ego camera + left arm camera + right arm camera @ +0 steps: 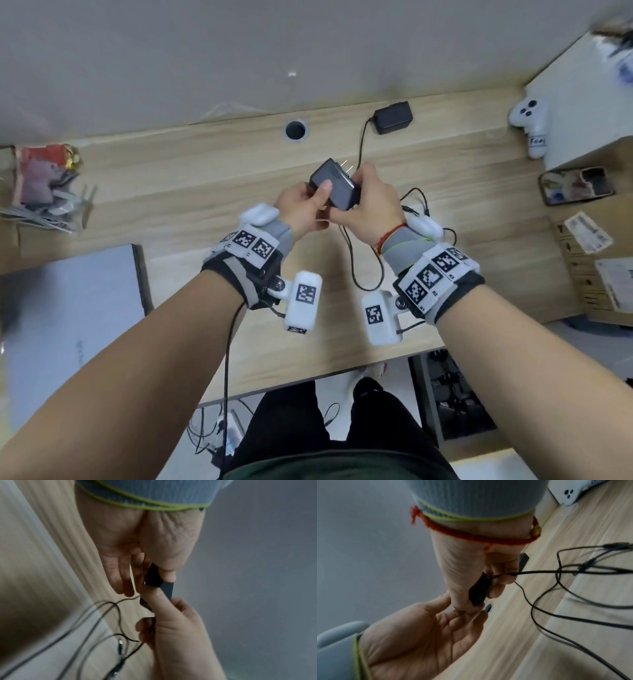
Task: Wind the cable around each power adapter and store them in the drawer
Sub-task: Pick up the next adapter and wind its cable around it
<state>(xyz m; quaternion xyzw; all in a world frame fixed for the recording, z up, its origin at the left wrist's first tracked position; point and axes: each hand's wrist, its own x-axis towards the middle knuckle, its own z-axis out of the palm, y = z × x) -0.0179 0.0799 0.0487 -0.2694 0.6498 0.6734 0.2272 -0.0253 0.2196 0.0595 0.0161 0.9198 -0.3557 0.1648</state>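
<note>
Both hands hold a black power adapter (334, 186) above the middle of the wooden desk (191, 205), with its metal prongs pointing away from me. My left hand (318, 202) pinches it, thumb on top and fingers underneath. From the right side my right hand (359, 193) grips the adapter (478, 589), where its thin black cable (539, 572) comes out. The cable (356, 267) hangs down and loops loose over the desk. In the left wrist view the adapter (153, 577) sits between thumb and fingers. A second black adapter (393, 117) lies at the desk's back edge, its cable unwound.
A closed grey laptop (68, 308) lies at the front left and a plastic bag of odds (44, 185) at the far left. A cable hole (295, 130) sits at the back. A white controller (529, 126), a phone (575, 185) and a cardboard box (599, 260) crowd the right.
</note>
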